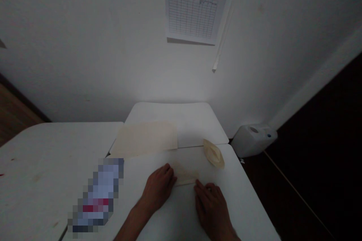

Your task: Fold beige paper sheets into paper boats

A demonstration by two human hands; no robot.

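A small piece of thin, beige paper-like sheet (186,175) lies on the white table between my hands, with a straight, seemingly folded near edge. My left hand (160,184) has its bent fingers closed on the sheet's left end. At the near right corner, my right hand (210,205) pinches the edge with its fingertips; part of its grip is hidden. Beyond the right hand rests a folded beige piece (214,154), shaped like a little boat with pointed ends. Farther back on the left, a larger flat beige sheet (147,138) spans the seam between two tabletops.
A pixelated grey-blue item (100,196) lies left of my left arm. White tables (42,158) adjoin on the left and back. A white plastic canister (251,141) stands right of the table, on the dark floor. A printed chart (195,13) hangs on the wall.
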